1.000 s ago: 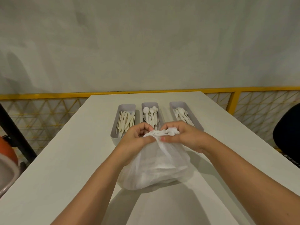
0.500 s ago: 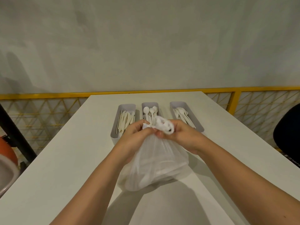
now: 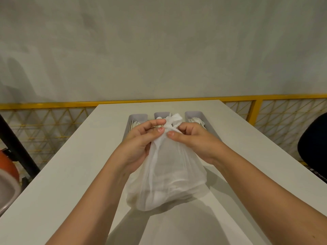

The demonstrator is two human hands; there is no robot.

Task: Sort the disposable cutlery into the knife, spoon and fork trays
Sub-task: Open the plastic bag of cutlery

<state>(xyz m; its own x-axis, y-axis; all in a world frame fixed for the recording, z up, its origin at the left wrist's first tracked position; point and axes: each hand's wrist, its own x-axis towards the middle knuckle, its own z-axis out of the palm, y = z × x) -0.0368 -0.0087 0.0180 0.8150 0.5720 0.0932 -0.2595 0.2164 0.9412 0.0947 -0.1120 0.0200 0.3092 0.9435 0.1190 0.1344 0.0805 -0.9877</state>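
A white, thin plastic bag [image 3: 168, 181] stands on the white table [image 3: 70, 174], its neck gathered into a knot [image 3: 174, 121] at the top. My left hand [image 3: 141, 138] and my right hand [image 3: 194, 140] pinch the bag's neck from either side just under the knot. Behind the hands lie three grey trays side by side: the left tray [image 3: 139, 116] with knives, the middle tray [image 3: 161, 114] with spoons, the right tray [image 3: 194, 114] with forks [image 3: 196, 120]. The hands and bag hide most of the trays. The bag's contents show only as pale shapes.
A yellow mesh railing [image 3: 283, 110] runs behind the table's far edge, with a plain wall above it. A dark rounded object [image 3: 315, 145] sits off the right edge. An orange and white object [image 3: 7, 175] and a black post [image 3: 16, 147] stand at the left.
Both hands have drawn the bag's neck upward and tighter. The bag now stands taller and narrower, and the knot sits higher, in front of the middle tray.
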